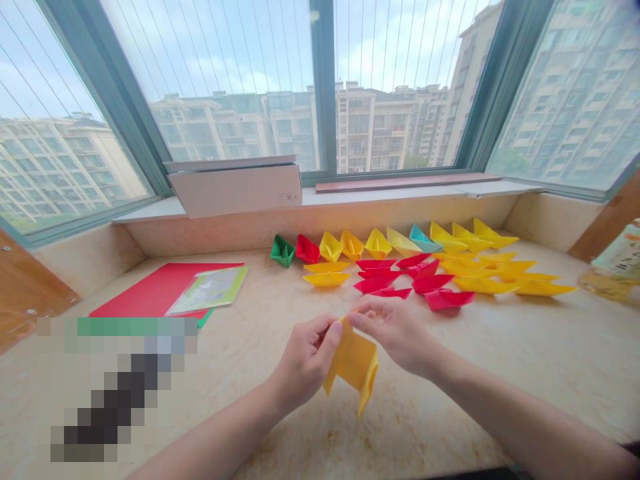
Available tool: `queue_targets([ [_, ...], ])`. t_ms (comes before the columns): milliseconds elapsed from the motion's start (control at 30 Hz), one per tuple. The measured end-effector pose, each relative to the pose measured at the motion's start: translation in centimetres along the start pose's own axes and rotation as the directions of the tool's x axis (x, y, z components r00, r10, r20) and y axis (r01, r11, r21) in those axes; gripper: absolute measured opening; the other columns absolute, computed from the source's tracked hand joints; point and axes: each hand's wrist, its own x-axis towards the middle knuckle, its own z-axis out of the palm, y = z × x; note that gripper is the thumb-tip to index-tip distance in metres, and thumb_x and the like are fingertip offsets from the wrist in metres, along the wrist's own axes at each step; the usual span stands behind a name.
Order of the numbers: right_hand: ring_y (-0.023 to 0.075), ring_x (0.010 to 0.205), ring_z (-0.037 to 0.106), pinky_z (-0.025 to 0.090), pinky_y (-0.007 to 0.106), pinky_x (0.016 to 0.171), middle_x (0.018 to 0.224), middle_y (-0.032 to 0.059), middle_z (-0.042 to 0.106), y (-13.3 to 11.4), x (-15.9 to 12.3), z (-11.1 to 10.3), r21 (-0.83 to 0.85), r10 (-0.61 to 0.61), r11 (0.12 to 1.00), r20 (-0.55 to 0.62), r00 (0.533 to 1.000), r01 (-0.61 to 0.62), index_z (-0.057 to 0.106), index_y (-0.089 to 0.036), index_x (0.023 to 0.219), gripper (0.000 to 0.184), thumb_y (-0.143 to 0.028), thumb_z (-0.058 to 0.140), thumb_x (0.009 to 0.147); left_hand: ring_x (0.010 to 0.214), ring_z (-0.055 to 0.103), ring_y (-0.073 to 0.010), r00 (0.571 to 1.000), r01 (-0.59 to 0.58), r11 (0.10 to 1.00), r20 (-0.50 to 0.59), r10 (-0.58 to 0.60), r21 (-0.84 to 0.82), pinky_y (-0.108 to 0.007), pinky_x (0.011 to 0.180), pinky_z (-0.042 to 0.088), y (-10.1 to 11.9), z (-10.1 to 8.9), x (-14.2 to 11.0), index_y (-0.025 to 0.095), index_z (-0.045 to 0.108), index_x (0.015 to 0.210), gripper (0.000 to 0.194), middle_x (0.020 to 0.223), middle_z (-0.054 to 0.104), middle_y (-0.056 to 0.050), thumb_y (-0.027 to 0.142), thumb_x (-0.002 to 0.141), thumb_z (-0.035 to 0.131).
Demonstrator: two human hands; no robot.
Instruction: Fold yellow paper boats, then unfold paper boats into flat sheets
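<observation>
My left hand [305,360] and my right hand [393,332] hold a folded piece of orange-yellow paper [354,363] just above the stone window ledge [500,360]. Both hands pinch its top edge with thumb and fingers closed; the paper hangs down between them. Beyond my hands, rows of folded paper boats lie on the ledge: yellow ones [495,267], red ones [400,280], a green one [283,251] and a teal one [423,238].
A stack of red and green paper sheets [170,290] lies at the left. A long cardboard box [235,187] rests on the window sill. A bottle with a label [617,263] stands at the right edge. A blurred patch covers the lower left.
</observation>
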Motion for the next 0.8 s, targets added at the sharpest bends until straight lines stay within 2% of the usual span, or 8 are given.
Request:
queue_targets([
  [233,0.0174,0.082,0.063,0.048,0.03,0.078,0.083,0.0021,0.071,0.5,0.2,0.1,-0.027,-0.105,0.994,-0.024,0.994,0.104,0.07,-0.02,0.079,0.017,-0.03,0.063,0.09,0.065,0.054,-0.0139,1.0,-0.005,0.994,-0.028,0.008,0.108,-0.023,0.058,0.041,-0.1,-0.1,0.4,0.012,0.066,0.084,0.038,0.072,0.062,-0.003,0.046,0.094,0.051],
  [333,0.0181,0.083,0.063,0.048,0.03,0.078,0.085,0.0028,0.072,1.0,0.4,0.2,-0.028,-0.097,0.995,-0.041,0.994,0.096,0.07,-0.019,0.081,0.018,-0.033,0.063,0.09,0.069,0.059,-0.016,0.999,0.002,0.997,-0.044,0.001,0.083,-0.024,0.061,0.045,-0.5,-0.2,0.6,0.013,0.067,0.095,0.036,0.079,0.067,-0.005,0.046,0.093,0.054],
  [433,0.0179,0.079,0.063,0.048,0.029,0.073,0.081,0.0024,0.072,1.3,0.6,0.2,-0.04,-0.069,0.997,-0.047,0.997,0.067,0.071,-0.019,0.082,0.02,-0.037,0.064,0.088,0.07,0.061,-0.0171,0.997,0.015,0.996,-0.079,-0.008,0.091,-0.025,0.06,0.046,-0.8,-0.4,0.7,0.013,0.067,0.094,0.036,0.078,0.068,-0.005,0.048,0.091,0.057],
  [533,0.0168,0.073,0.062,0.047,0.027,0.067,0.075,0.0013,0.07,1.2,0.7,0.1,-0.043,-0.06,0.997,-0.046,0.997,0.058,0.071,-0.019,0.077,0.023,-0.039,0.067,0.086,0.066,0.06,-0.0162,0.995,0.007,0.99,-0.103,0.007,0.141,-0.023,0.057,0.044,-0.9,-0.5,0.8,0.013,0.067,0.089,0.039,0.073,0.067,-0.004,0.051,0.089,0.058],
  [633,0.017,0.074,0.062,0.047,0.028,0.069,0.076,0.0018,0.07,1.1,0.7,0.1,-0.03,-0.088,0.996,-0.049,0.995,0.086,0.07,-0.019,0.075,0.024,-0.039,0.065,0.088,0.062,0.055,-0.0143,0.994,-0.031,0.982,-0.095,0.049,0.184,-0.022,0.055,0.041,-1.1,-0.6,0.8,0.014,0.065,0.082,0.042,0.068,0.063,-0.003,0.055,0.089,0.056],
  [800,0.0168,0.074,0.061,0.047,0.028,0.07,0.077,0.003,0.068,1.0,0.9,0.0,-0.018,-0.164,0.986,-0.047,0.985,0.163,0.07,-0.019,0.075,0.025,-0.039,0.065,0.088,0.054,0.041,-0.0111,0.986,-0.106,0.958,-0.094,0.135,0.265,-0.022,0.051,0.032,-1.7,-0.7,1.0,0.016,0.056,0.069,0.052,0.059,0.048,0.002,0.06,0.094,0.043],
])
